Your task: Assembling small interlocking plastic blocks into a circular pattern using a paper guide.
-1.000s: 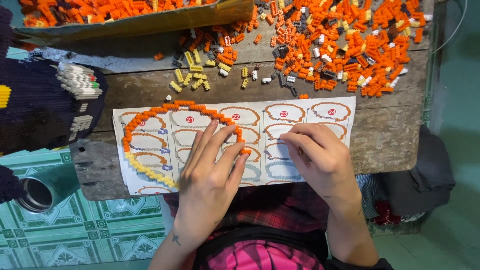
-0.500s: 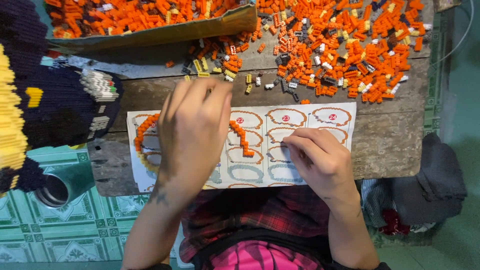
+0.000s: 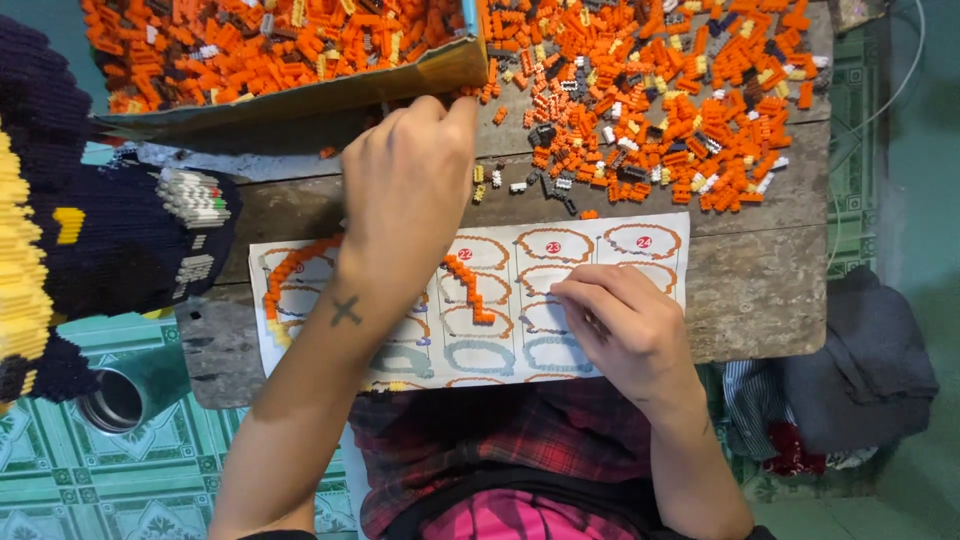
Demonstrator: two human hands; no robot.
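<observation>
The left hand [image 3: 410, 190] is reaching up the wooden table [image 3: 770, 290], fingers curled together at the loose orange bricks [image 3: 650, 110]; whether they are pinching one cannot be told. The bricks are lying just beyond and to the right of those fingertips, nearer this hand. The right hand [image 3: 625, 325] is resting with loosely bent, empty fingers on the instruction sheet [image 3: 650, 262], beside the curved orange brick chain [image 3: 468, 285].

Left hand [image 3: 410, 190] stretched forward, fingers bunched; right hand [image 3: 620, 325] lying flat, knuckles up
</observation>
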